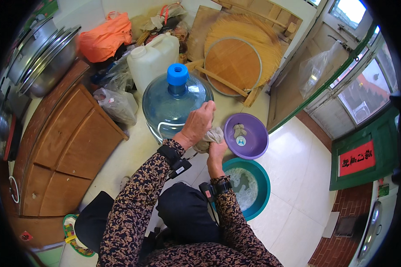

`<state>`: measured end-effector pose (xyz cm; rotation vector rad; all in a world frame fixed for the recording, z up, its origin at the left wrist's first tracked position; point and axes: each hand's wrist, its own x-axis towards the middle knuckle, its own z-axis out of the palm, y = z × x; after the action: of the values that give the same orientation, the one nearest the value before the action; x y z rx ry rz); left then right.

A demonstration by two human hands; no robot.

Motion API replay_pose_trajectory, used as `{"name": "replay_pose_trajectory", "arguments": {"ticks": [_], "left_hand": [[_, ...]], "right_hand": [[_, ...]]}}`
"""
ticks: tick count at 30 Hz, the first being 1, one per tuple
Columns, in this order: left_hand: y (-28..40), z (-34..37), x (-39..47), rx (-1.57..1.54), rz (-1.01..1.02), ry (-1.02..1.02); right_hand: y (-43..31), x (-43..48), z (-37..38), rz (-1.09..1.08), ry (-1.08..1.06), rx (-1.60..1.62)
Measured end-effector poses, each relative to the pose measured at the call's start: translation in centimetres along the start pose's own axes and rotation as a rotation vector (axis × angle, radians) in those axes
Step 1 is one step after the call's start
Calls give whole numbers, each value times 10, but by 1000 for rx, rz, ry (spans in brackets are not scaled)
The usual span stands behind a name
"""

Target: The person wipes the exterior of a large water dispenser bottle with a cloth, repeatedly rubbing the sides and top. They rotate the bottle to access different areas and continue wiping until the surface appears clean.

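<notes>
A greyish-beige cloth (pixel 214 135) is bunched and twisted between my two hands. My left hand (pixel 196 122), the upper one, is closed in a fist on it in front of the large blue water-cooler bottle (pixel 173 106). Just below and to the right, my right hand (pixel 217 154) grips the cloth too. To the right of the hands stands a purple plastic basin (pixel 261 140) with a small wad of beige cloth (pixel 239 130) in it. Beside my right forearm a teal basin (pixel 266 197) holds sudsy water (pixel 245 187).
Behind the bottle stand a white plastic jerrycan (pixel 153 60) and an orange plastic bag (pixel 105 36). A round wooden board (pixel 234 65) leans at the back. A wooden cabinet (pixel 63 147) flanks the left, with stacked metal basins (pixel 50 66). A green-edged door (pixel 297 76) is at the right.
</notes>
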<state>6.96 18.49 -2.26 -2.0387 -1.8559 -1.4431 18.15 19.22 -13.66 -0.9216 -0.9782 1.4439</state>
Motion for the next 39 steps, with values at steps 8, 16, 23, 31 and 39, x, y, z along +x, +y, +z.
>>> {"name": "replay_pose_trajectory", "arguments": {"ticks": [8, 16, 23, 31, 39], "left_hand": [[-8, -1, 14, -78, -149, 14], [-13, 1, 8, -89, -112, 13], [-17, 0, 12, -226, -256, 287], [-17, -29, -23, -136, -274, 442], [-33, -28, -7, -298, -398, 278]], "right_hand": [[-47, 5, -13, 249, 6, 176], [-132, -4, -3, 15, -172, 323], [-105, -2, 4, 28, -119, 27], [-94, -24, 2, -155, -280, -248], [-95, -34, 19, 173, -636, -168]]}}
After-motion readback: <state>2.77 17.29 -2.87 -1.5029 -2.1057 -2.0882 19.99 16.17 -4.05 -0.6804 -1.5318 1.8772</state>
